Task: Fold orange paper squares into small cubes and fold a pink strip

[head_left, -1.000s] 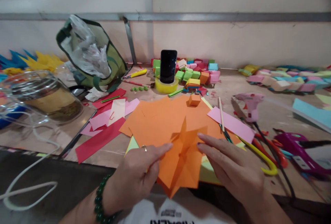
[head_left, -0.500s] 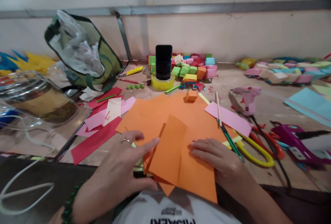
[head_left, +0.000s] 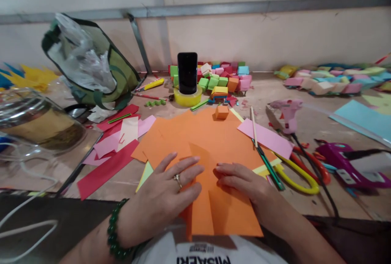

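Orange paper sheets overlap on the table in front of me. A narrower folded orange piece lies on top, near my body. My left hand, with a ring and a green bead bracelet, rests over the left side of that piece, palm down, fingers apart. On its right side, my right hand lies flat on the orange paper with fingers extended. A small orange paper cube sits at the far edge of the sheets.
A phone stands in a yellow tape roll before colourful paper cubes. Right: pink glue gun, green scissors, yellow-handled tool, purple device. Left: red strips, glass jar, green bag.
My left hand has moved right and up onto the folded orange piece, which has turned to lie straighter. My right hand has shifted slightly left. The view has moved a little.
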A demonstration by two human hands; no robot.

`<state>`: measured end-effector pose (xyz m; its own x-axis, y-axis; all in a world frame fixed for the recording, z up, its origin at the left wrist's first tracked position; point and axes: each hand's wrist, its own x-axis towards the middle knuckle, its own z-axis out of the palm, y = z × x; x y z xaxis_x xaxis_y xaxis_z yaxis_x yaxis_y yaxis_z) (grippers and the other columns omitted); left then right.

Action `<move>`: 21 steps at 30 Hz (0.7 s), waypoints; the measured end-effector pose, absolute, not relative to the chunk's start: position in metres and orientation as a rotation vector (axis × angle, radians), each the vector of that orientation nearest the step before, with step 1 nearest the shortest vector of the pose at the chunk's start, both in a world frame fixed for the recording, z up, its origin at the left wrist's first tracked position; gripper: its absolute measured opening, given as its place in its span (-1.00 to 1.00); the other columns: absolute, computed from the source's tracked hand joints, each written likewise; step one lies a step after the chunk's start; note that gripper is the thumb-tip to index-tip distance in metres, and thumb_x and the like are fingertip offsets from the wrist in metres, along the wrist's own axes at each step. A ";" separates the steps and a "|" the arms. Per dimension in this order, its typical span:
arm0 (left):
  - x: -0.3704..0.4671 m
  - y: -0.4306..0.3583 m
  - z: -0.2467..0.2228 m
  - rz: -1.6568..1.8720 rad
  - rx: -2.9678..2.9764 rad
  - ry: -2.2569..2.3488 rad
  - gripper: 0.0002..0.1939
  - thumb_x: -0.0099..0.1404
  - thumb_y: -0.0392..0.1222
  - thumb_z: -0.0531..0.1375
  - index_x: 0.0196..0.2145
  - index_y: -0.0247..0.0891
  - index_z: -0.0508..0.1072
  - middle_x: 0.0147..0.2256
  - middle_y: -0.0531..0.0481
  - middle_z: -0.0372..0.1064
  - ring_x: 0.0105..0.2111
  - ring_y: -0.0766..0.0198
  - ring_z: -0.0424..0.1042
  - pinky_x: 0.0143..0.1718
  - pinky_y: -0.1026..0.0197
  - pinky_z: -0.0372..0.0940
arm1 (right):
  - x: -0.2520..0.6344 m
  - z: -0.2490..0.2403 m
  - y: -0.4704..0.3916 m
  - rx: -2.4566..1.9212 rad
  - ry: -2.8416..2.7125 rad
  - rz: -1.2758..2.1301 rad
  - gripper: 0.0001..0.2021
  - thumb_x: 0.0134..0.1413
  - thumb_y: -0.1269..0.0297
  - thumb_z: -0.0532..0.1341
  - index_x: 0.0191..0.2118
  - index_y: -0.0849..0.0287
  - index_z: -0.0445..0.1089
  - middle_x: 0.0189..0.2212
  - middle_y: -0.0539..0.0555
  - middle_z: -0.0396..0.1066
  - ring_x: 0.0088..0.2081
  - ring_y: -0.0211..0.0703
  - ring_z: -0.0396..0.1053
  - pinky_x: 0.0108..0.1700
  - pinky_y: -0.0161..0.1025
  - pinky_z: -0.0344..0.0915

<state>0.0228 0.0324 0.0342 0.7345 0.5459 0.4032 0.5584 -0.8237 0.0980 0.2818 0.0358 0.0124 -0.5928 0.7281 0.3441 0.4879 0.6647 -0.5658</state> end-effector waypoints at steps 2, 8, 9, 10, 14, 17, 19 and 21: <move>0.021 0.033 0.033 -0.659 -2.968 -0.964 -0.75 0.29 -0.47 0.00 -0.31 -0.25 0.42 -0.16 -0.01 0.48 -0.06 0.25 0.38 0.10 0.11 0.05 | 0.285 0.011 0.036 -0.944 -2.350 0.581 -0.72 0.15 0.47 0.07 -0.10 0.15 0.44 -0.02 0.20 0.44 0.09 -0.07 0.32 0.10 -0.08 0.32; 0.009 0.029 0.029 -0.677 -3.146 -1.380 -0.74 0.21 -0.43 0.05 -0.27 -0.22 0.48 -0.23 -0.03 0.50 -0.24 0.24 0.43 -0.19 0.19 0.23 | 0.292 0.015 0.032 -1.028 -2.356 0.686 -0.63 0.01 0.37 0.23 0.00 0.12 0.39 0.02 0.20 0.41 0.12 0.04 0.29 0.10 0.01 0.31; 0.008 0.027 0.030 -0.693 -3.151 -1.451 -0.75 0.21 -0.40 0.07 -0.25 -0.19 0.49 -0.21 -0.02 0.50 -0.23 0.23 0.43 -0.19 0.19 0.24 | 0.292 0.016 0.030 -1.074 -2.345 0.709 -0.61 -0.01 0.29 0.28 0.00 0.12 0.39 0.02 0.21 0.41 0.12 0.06 0.29 0.09 0.01 0.31; 0.008 0.026 0.031 -0.702 -3.156 -1.516 -0.76 0.22 -0.37 0.09 -0.24 -0.17 0.49 -0.20 -0.01 0.50 -0.22 0.23 0.43 -0.19 0.21 0.24 | 0.292 0.017 0.029 -1.124 -2.326 0.731 -0.60 -0.02 0.22 0.31 -0.01 0.11 0.39 0.02 0.21 0.41 0.12 0.07 0.29 0.09 0.01 0.31; 0.013 0.027 0.031 -0.653 -3.075 -1.940 -0.81 0.33 -0.17 0.06 -0.34 -0.20 0.45 -0.40 0.04 0.46 -0.41 0.31 0.40 -0.36 0.28 0.20 | 0.288 0.016 0.028 -1.327 -2.130 0.790 -0.74 0.12 0.08 0.18 -0.15 0.10 0.44 -0.12 0.16 0.49 0.00 0.00 0.39 -0.04 -0.10 0.38; 0.021 0.035 0.029 -0.602 -2.826 -2.286 -0.70 0.32 -0.02 0.07 -0.48 -0.24 0.32 -0.55 0.09 0.32 -0.55 0.35 0.29 -0.51 0.30 0.09 | 0.281 0.011 0.029 -1.560 -1.960 0.746 -0.71 0.17 0.05 0.10 -0.35 0.13 0.43 -0.42 0.08 0.49 -0.36 -0.12 0.45 -0.36 -0.23 0.38; 0.026 0.042 0.028 -0.525 -2.728 -2.386 -0.69 0.28 0.00 0.10 -0.52 -0.24 0.23 -0.59 0.12 0.26 -0.58 0.36 0.24 -0.53 0.30 0.04 | 0.277 0.011 0.030 -1.699 -1.942 0.629 -0.71 0.11 0.03 0.16 -0.44 0.14 0.36 -0.56 0.01 0.40 -0.52 -0.18 0.36 -0.49 -0.27 0.28; 0.030 0.047 0.029 -0.420 -2.701 -2.413 -0.70 0.25 -0.01 0.13 -0.52 -0.23 0.20 -0.60 0.14 0.22 -0.57 0.35 0.23 -0.53 0.29 0.02 | 0.275 0.013 0.033 -1.757 -1.984 0.486 -0.77 0.03 0.08 0.23 -0.40 0.14 0.33 -0.59 -0.04 0.34 -0.55 -0.20 0.32 -0.51 -0.28 0.24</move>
<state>0.0303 0.0472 0.0294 0.1537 0.9751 -0.1597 0.8639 -0.0541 0.5008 0.2745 0.0328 0.0129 -0.0932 0.9911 0.0950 0.8350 0.1297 -0.5348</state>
